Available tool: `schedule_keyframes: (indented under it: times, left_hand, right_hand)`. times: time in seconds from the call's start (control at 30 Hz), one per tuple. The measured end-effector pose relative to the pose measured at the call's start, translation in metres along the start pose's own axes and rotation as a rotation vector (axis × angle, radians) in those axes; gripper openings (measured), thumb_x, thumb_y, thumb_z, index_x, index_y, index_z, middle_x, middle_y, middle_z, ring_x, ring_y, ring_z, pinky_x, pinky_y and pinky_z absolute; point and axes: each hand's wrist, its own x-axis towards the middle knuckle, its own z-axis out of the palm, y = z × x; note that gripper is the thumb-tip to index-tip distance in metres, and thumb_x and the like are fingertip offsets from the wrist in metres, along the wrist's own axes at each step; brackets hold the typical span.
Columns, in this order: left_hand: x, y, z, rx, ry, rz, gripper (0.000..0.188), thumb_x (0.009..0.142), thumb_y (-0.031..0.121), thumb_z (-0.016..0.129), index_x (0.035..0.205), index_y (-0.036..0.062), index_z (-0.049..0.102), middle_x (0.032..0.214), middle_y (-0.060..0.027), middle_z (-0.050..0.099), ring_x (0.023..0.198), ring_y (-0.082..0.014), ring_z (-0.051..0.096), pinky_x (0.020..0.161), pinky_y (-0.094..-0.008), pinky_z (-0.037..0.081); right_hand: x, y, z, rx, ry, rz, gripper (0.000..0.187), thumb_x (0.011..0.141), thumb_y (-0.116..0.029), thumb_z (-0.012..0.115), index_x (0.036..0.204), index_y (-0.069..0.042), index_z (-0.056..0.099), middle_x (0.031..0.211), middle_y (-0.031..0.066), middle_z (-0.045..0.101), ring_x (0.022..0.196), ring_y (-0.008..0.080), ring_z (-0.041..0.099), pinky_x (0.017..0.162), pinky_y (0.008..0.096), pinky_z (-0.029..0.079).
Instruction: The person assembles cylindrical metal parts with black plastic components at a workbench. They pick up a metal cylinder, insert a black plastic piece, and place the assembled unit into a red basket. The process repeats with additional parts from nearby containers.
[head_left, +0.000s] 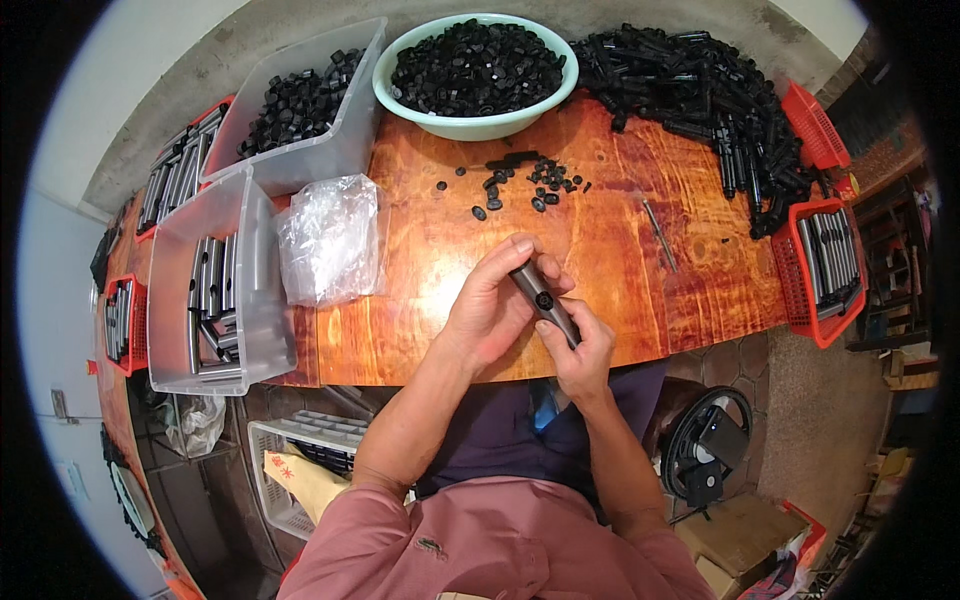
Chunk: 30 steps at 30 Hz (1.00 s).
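A dark grey metal tube (560,318) with a round black fitting or hole in its side slants between my hands, over the table's near edge. My left hand (490,305) is closed around its upper end, with the thumb along the top. Lower down, my right hand (583,355) grips the other end between thumb and fingers. Beyond the hands, several small black plastic caps (540,204) lie loose on the wooden table (440,240). A thin metal rod (659,235) rests to their right.
A pale green basin (480,127) of black parts stands at the back, beside a clear bin (345,150) of black caps. Black plastic pieces (690,75) are heaped at back right. Grey tubes fill another clear bin (270,330) and a red basket (830,325). A plastic bag (330,240) lies left.
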Motion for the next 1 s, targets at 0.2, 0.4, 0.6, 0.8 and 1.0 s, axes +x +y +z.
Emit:
schedule_keyframes:
  times: [0.2,0.4,0.6,0.8,1.0]
  left_hand:
    - [0.006,0.013,-0.006,0.017,-0.333,-0.103,0.035,0.098,0.024,0.062,0.127,0.0065,0.053,0.096,-0.0131,0.071,0.11,-0.0347,0.067,0.1,-0.048,0.051]
    - [0.009,0.01,-0.016,0.019,-0.355,-0.066,0.033,0.103,0.034,0.054,0.121,0.0066,0.058,0.103,-0.0174,0.071,0.119,-0.0401,0.06,0.105,-0.0548,0.045]
    - [-0.013,-0.012,0.017,0.123,-0.125,0.146,0.055,0.107,0.052,0.034,0.126,0.006,0.058,0.121,-0.0209,0.067,0.119,-0.0412,0.061,0.106,-0.0533,0.045]
    - [-0.031,-0.014,0.026,0.488,-0.163,0.303,0.047,0.094,0.011,0.066,0.136,-0.0026,0.049,0.122,-0.0208,0.066,0.116,-0.0275,0.064,0.102,-0.0399,0.05]
    - [-0.039,-0.017,0.038,0.7,-0.181,0.393,0.044,0.093,0.004,0.066,0.134,-0.0048,0.052,0.12,-0.0169,0.067,0.114,-0.0233,0.064,0.101,-0.0367,0.05]
  right_hand:
    - [0.001,0.008,-0.008,0.149,-0.102,-0.002,0.027,0.088,-0.016,0.074,0.109,0.001,0.067,0.083,0.0103,0.069,0.073,0.0179,0.067,0.069,0.0307,0.052]
    - [0.004,0.007,-0.014,0.183,-0.18,0.119,0.029,0.088,-0.015,0.074,0.11,0.002,0.066,0.084,0.0091,0.068,0.074,0.0168,0.065,0.069,0.0308,0.051]
    - [0.0,0.006,-0.012,0.111,-0.06,-0.02,0.032,0.086,-0.017,0.076,0.11,0.002,0.066,0.085,0.0107,0.068,0.074,0.0183,0.065,0.069,0.0319,0.051]
    - [0.0,0.008,-0.01,0.144,-0.036,-0.097,0.037,0.086,-0.02,0.077,0.113,0.002,0.065,0.096,0.014,0.071,0.087,0.025,0.071,0.078,0.0341,0.054]
    - [-0.003,0.02,-0.004,0.207,-0.033,-0.161,0.041,0.09,-0.022,0.073,0.122,0.001,0.061,0.106,0.0148,0.07,0.097,0.0274,0.07,0.084,0.0363,0.055]
